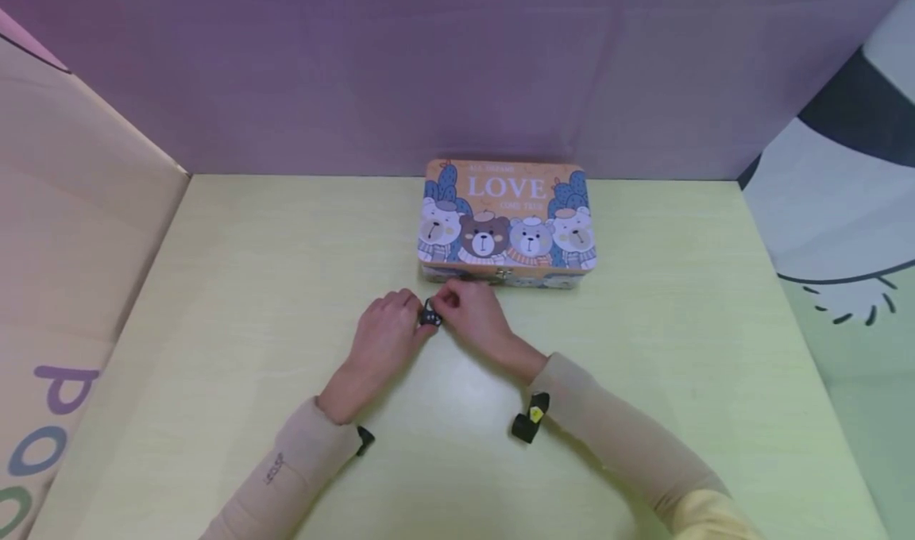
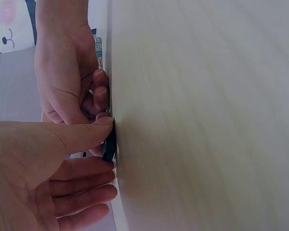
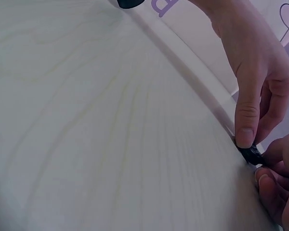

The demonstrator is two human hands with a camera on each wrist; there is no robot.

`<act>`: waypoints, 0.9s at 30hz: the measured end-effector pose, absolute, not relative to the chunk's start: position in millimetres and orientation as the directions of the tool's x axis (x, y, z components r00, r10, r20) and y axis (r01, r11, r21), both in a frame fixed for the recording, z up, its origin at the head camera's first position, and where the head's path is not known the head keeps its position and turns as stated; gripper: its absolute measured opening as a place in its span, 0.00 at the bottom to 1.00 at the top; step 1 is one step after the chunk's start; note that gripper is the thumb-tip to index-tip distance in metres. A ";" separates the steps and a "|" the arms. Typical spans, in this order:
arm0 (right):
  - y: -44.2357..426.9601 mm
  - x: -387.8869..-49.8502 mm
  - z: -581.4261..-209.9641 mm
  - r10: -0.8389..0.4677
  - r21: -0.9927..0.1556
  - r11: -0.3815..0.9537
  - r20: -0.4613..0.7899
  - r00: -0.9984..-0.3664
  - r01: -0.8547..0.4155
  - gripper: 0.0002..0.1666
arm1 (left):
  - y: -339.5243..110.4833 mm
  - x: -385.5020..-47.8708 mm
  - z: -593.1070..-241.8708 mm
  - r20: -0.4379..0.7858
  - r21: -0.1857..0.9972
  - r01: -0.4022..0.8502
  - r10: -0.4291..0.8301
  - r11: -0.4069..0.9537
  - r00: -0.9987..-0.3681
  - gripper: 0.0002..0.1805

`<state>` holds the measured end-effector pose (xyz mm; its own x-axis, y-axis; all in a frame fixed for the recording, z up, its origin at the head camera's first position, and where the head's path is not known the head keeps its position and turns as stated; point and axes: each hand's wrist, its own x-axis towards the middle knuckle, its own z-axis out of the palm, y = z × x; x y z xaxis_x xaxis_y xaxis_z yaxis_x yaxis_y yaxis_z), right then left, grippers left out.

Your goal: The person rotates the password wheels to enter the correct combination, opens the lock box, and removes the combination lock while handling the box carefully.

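Observation:
A small black padlock with a thin shackle and a row of pale marks is between the two hands, low over the table. My left hand pinches its body between thumb and fingers; in the left wrist view the other fingers extend beside the padlock. From the other side, my right hand holds it with curled fingertips near the shackle, which partly hide it. Just behind the hands lies a tin box with bears and the word LOVE on its lid. The lid is down, and a metal clasp shows on the front.
The pale wood-grain table extends around the hands. A purple panel stands along the back edge, close behind the tin. Printed panels border the left and right sides. Dark wrist cameras are strapped to both sleeves.

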<state>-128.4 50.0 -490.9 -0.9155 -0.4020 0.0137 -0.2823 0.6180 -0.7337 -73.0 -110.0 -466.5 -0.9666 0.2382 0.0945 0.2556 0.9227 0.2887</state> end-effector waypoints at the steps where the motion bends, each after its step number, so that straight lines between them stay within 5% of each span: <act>1: 49.8 -128.2 -491.3 -0.401 -0.731 0.621 0.016 -0.916 -0.284 0.05 | -109.9 -72.9 -466.8 0.094 0.288 0.254 0.237 0.923 -0.967 0.21; 27: 48.8 -127.0 -491.9 -0.410 -0.705 0.639 0.026 -0.912 -0.308 0.06 | -108.3 -72.6 -464.6 0.098 0.254 0.257 0.240 0.932 -0.966 0.20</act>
<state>-127.0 48.8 -491.9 -0.9117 -0.4101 0.0262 -0.3076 0.6388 -0.7052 -72.6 -108.3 -464.6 -0.9659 0.2399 0.0977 0.2573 0.9324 0.2538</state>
